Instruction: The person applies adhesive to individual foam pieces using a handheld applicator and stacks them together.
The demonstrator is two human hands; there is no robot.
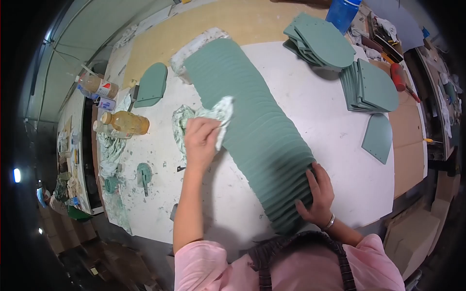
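A long row of green rounded panels (pixel 257 111), leaning closely on one another, runs slantwise over the white tabletop. My left hand (pixel 201 140) is closed on a white, green-stained rag (pixel 224 116) at the left edge of this row, partway along. Its far end rests by a whitish, paint-spotted block (pixel 182 60). At the near right end of the row, my right hand (pixel 318 196) lies against the panels' edges with its fingers apart. Another crumpled rag (pixel 180 123) sits just beyond my left hand, on the table.
Two stacks of green panels (pixel 325 41) (pixel 374 87) stand at the far right, with a single panel (pixel 377 138) nearer me. One more panel (pixel 152 85) lies far left. Bottles of yellowish liquid (pixel 128 122) and a putty-smeared scraper (pixel 144 175) are at left. A blue container (pixel 343 14) stands at the back.
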